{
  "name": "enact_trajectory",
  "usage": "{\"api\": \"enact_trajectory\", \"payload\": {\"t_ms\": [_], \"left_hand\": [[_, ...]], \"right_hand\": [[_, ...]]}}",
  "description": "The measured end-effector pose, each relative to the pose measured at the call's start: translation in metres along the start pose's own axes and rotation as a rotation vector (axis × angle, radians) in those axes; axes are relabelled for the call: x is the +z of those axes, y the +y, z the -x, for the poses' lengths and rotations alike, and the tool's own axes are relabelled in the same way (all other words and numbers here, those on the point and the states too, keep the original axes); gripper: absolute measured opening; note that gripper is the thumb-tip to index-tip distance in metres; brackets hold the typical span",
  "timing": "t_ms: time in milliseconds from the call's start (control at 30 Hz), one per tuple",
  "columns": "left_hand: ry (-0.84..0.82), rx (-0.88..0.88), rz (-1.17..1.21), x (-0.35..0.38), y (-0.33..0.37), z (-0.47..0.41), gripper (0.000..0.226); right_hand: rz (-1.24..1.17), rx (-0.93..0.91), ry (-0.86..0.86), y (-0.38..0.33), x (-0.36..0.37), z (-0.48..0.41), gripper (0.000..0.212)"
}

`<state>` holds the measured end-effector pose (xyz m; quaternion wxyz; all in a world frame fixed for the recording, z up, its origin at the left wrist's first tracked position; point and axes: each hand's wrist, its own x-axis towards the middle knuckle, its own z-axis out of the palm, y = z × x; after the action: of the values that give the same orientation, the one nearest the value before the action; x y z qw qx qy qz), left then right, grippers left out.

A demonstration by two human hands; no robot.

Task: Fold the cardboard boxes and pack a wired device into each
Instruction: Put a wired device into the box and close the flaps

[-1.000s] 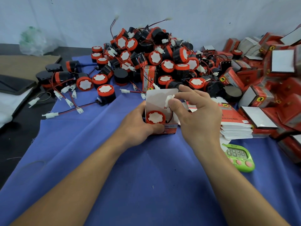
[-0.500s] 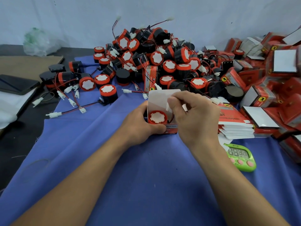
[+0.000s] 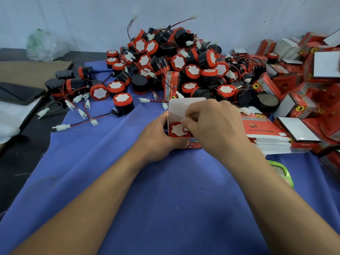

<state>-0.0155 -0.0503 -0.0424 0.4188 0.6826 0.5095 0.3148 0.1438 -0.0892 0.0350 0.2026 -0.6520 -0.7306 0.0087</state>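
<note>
A small red and white cardboard box (image 3: 177, 107) stands open on the blue cloth (image 3: 165, 199), its white lid flap raised. A round red-faced wired device (image 3: 176, 130) sits inside it. My left hand (image 3: 159, 138) grips the box from the left side. My right hand (image 3: 213, 126) is over the opening, fingertips pinching the device's white connector down beside the device. The wire itself is hidden under my fingers.
A big heap of black and red wired devices (image 3: 173, 59) lies behind the box. Flat unfolded boxes (image 3: 265, 133) are stacked at right, with packed red boxes (image 3: 303, 74) beyond. A green timer (image 3: 281, 172) lies by my right forearm. A phone (image 3: 18, 92) rests at far left.
My right hand has moved down from above the flap into the box opening, pushing the white connector in next to the device. The left hand has kept its grip.
</note>
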Motion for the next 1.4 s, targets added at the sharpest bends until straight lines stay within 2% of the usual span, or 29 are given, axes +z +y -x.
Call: {"api": "enact_trajectory", "payload": {"t_ms": [100, 200, 333, 533, 767, 867, 967, 1033, 1167, 1233, 1300, 1400], "left_hand": [[0.005, 0.007, 0.008, 0.001, 0.0, 0.0, 0.067], [-0.003, 0.009, 0.017, 0.001, -0.001, 0.0, 0.072], [-0.012, -0.004, 0.033, 0.001, 0.0, 0.0, 0.078], [0.004, 0.006, 0.022, 0.001, 0.0, 0.0, 0.069], [-0.003, 0.028, 0.047, 0.0, 0.001, 0.001, 0.074], [0.012, 0.025, 0.04, 0.0, 0.002, 0.001, 0.072], [0.006, 0.017, 0.053, 0.001, 0.001, 0.003, 0.07], [0.014, 0.027, 0.046, 0.001, 0.003, 0.004, 0.07], [0.007, 0.032, 0.039, 0.002, 0.006, 0.007, 0.075], [-0.098, 0.057, 0.132, -0.004, 0.008, 0.008, 0.067], [-0.183, 0.071, 0.334, -0.012, 0.011, 0.007, 0.054], [-0.121, 0.029, 0.533, -0.016, 0.013, 0.003, 0.043]], "right_hand": [[0.125, 0.025, 0.04, -0.001, -0.002, -0.001, 0.009], [0.253, 0.008, 0.048, -0.007, -0.005, -0.002, 0.013], [0.202, 0.05, 0.052, -0.004, -0.012, -0.006, 0.018], [0.321, -0.006, -0.098, 0.002, 0.007, -0.007, 0.019], [0.413, 0.007, 0.09, 0.005, 0.024, -0.003, 0.018], [0.425, 0.006, -0.015, 0.0, 0.02, -0.003, 0.016], [0.451, -0.028, -0.161, -0.008, 0.01, -0.005, 0.032], [0.44, -0.037, -0.228, -0.01, 0.005, -0.006, 0.033], [0.466, -0.072, -0.233, -0.02, 0.009, 0.004, 0.037], [0.469, -0.121, -0.206, -0.02, 0.013, 0.007, 0.04], [0.446, -0.128, -0.18, -0.017, 0.014, 0.008, 0.039], [0.38, -0.078, -0.159, -0.012, 0.017, 0.01, 0.024]]}}
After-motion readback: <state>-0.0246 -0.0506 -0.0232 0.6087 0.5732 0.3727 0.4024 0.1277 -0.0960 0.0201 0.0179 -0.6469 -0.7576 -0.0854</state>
